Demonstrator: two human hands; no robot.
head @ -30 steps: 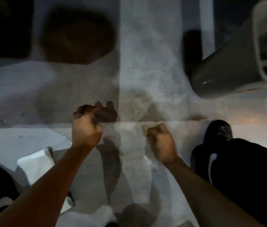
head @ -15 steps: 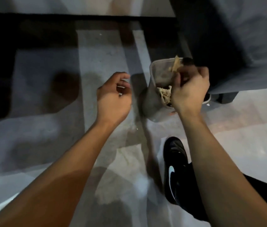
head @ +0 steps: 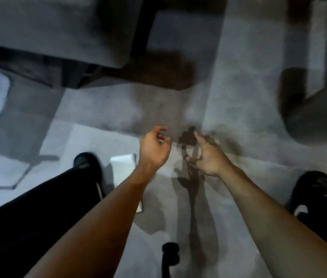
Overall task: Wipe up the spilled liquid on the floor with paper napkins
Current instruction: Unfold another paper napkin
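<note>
My left hand (head: 154, 149) hovers over the grey floor (head: 238, 109) with its fingers loosely curled and nothing in it. Just to its right, my right hand (head: 208, 155) is spread with the fingers apart and holds nothing. A white pack of paper napkins (head: 123, 162) lies on the floor just left of my left wrist, partly hidden by my forearm. A dark wet patch (head: 226, 146) stains the floor beyond my right hand. The frame is blurred.
A grey bin (head: 315, 117) stands at the right. Dark grey furniture (head: 48, 31) overhangs the upper left. My black shoes rest on the floor at the left (head: 87, 164) and the right (head: 313, 185). A dark brown patch (head: 166, 69) lies farther ahead.
My right hand has come away from the bin with the crumpled napkin gone from it, and now it is spread apart. The view has swung left, so the bin sits at the right edge.
</note>
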